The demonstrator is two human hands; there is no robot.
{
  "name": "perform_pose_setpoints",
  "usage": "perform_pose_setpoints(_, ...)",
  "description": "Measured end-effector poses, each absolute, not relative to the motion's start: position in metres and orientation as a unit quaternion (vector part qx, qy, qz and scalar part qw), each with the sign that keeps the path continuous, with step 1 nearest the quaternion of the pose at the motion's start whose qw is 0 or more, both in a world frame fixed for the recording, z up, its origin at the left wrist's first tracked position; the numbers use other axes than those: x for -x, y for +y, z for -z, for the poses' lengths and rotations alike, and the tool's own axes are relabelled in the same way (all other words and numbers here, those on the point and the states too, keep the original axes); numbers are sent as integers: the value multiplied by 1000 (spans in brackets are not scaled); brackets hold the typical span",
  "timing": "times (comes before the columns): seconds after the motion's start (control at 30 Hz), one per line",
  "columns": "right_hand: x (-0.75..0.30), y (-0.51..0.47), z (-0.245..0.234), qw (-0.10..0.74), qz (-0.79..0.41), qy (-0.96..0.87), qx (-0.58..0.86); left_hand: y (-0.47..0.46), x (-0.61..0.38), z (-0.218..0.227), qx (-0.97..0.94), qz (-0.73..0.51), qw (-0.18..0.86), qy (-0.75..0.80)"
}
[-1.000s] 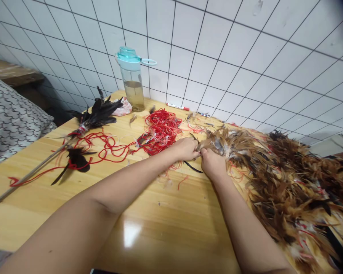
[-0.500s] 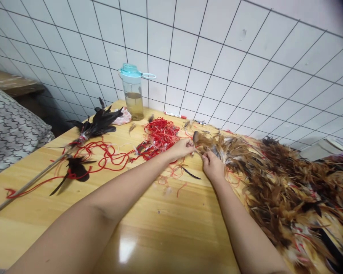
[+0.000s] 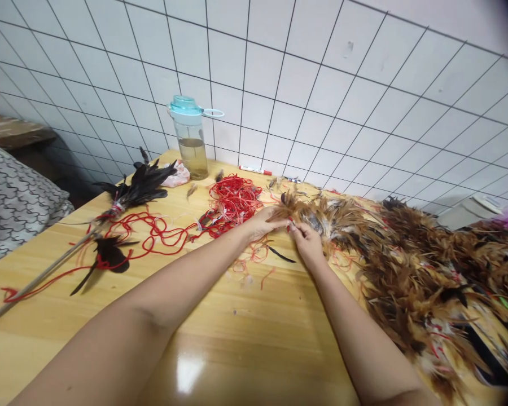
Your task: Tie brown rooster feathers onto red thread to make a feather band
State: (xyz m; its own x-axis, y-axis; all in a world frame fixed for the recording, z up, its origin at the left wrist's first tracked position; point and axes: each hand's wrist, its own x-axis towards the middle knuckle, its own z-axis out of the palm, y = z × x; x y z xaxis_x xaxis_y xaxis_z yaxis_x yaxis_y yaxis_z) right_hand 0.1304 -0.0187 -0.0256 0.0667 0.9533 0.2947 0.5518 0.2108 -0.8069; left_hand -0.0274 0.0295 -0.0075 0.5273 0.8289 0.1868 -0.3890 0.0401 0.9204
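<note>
At the grip, we see the right hand [image 3: 308, 243], thumb and finger pressed together, meeting the left hand [image 3: 261, 224], whose closure under overhanging feather tips [image 3: 283, 209] we cannot tell. Just beyond both lies the brown feather bundle [image 3: 341, 214], its long axis running left to right, its pale middle [image 3: 320, 220] nearer the right hand.

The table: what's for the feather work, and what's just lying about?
Likely for the work:
brown feather bunch at the left hand and right hand
red string tangle
brown feather pile
black-feathered stick

Likely just lying about:
blue-lidded bottle
marker
</note>
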Motion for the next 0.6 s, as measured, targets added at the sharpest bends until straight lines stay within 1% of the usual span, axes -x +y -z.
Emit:
perform_pose_setpoints(0.1, -130, -21, 23, 426, -200, -647, 600, 30, 27, 8, -539, -408, 701, 227)
perform_pose_setpoints(0.17, -128, -24, 20, 394, -176, -658, 617, 29, 26, 9, -539, -399, 702, 239)
perform_pose_setpoints(0.33, -118, -31, 17, 293, -138, -692, 646, 29, 24, 12, -550, -411, 676, 268)
perform_pose_setpoints(0.43, -112, -36, 13, 238, -100, -704, 661, 32, 24, 14, -526, -434, 669, 298)
perform_pose_setpoints(0.6, -105, -43, 6, 96, -40, -745, 659, 32, 24, 6, -497, -472, 649, 330)
